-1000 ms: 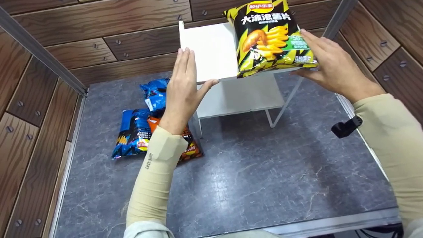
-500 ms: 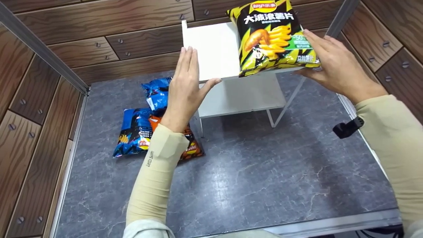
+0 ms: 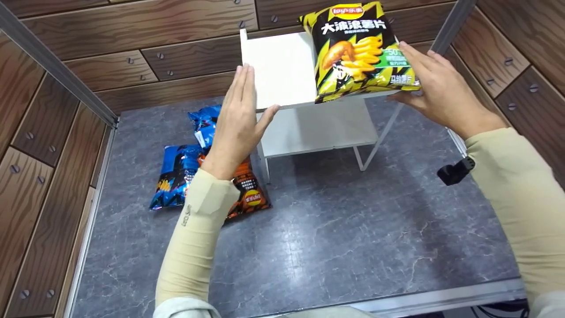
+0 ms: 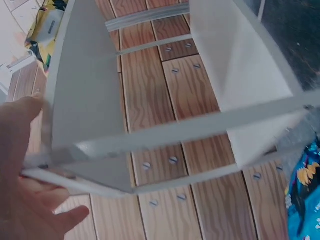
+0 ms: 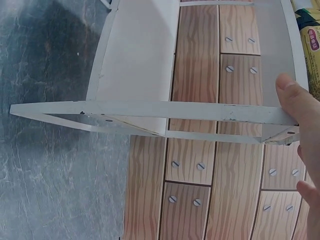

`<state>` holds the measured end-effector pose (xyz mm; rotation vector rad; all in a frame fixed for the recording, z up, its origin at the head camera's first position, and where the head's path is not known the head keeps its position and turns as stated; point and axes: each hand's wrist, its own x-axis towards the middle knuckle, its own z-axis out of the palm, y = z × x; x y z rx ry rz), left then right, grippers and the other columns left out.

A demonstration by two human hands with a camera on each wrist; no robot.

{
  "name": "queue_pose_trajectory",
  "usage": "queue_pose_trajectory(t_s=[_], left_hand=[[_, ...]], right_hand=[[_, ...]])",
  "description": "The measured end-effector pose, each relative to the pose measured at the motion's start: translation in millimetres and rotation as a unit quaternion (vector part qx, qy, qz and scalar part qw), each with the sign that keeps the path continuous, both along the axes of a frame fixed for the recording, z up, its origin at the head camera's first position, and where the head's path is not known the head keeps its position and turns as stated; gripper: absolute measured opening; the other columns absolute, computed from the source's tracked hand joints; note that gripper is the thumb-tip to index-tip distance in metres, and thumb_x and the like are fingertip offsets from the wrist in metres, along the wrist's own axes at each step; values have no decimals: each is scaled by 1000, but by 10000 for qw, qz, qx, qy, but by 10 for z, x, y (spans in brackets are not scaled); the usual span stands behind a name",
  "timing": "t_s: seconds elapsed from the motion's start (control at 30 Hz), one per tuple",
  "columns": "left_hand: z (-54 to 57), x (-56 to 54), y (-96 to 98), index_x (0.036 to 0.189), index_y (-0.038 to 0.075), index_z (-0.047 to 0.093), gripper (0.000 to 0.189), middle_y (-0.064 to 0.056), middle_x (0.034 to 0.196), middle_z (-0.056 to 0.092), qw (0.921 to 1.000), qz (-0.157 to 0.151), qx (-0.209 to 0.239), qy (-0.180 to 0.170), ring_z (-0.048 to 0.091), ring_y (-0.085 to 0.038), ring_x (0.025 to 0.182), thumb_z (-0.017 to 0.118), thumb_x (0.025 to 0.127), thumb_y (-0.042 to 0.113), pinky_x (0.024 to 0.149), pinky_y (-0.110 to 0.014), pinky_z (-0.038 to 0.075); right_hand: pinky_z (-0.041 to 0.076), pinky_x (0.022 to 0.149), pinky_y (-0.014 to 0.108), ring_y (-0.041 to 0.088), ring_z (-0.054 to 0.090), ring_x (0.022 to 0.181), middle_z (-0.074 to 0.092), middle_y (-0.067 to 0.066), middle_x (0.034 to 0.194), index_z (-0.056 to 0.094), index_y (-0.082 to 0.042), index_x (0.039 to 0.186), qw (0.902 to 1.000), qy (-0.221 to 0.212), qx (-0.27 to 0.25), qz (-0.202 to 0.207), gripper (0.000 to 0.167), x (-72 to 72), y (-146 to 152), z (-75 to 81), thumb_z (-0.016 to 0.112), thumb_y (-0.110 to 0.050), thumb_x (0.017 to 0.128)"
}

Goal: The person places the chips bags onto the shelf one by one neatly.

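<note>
A white two-tier shelf rack stands against the back wall. On the right part of its top lies a black-and-yellow bag of potato chips. My left hand lies along the rack's left side, fingers straight, thumb stretched toward the front edge. In the left wrist view its thumb is at the top board's edge. My right hand is at the rack's right end, close beside the chip bag; its thumb touches the board's edge in the right wrist view. Some right fingertips are hidden.
Left of the rack, blue chip bags and an orange chip bag lie on the dark marbled floor. The lower shelf is below the top board. Wood-patterned walls surround the space.
My left hand has shifted slightly left, uncovering more of the orange chip bag. The rack, the bag on top and my right hand keep nearly the same places.
</note>
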<state>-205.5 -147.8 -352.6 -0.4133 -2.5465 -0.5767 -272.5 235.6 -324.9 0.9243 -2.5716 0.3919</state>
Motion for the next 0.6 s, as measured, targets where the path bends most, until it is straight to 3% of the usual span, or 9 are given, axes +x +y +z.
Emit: queue_pose_trajectory(t_s=[0.13, 0.33, 0.6], left_hand=[[-71, 71, -132, 156, -3, 17, 77, -17, 165, 18, 9994, -110, 325, -40, 12, -23, 155, 44, 103, 47, 127, -34, 11], [-236, 188, -337, 158, 2, 13, 74, -13, 167, 12, 9978, 134, 558, -331, 10, -22, 156, 39, 105, 46, 127, -38, 13], [-695, 388, -545, 158, 3, 13, 73, -14, 166, 13, 9932, 532, 524, -888, 14, -27, 155, 38, 105, 46, 126, -43, 16]], right_hand=[[20, 124, 48, 36, 39, 144, 34, 13, 160, 27, -14, 158, 10000, -4, -15, 26, 96, -11, 15, -2, 82, -20, 80], [16, 126, 46, 34, 36, 146, 34, 13, 160, 27, -15, 158, 10000, -38, 2, -12, 97, -12, 49, 12, 82, -25, 78], [8, 127, 45, 32, 29, 150, 33, 15, 160, 27, -11, 157, 9997, -3, 230, -86, 94, -26, 41, 12, 78, -31, 81]])
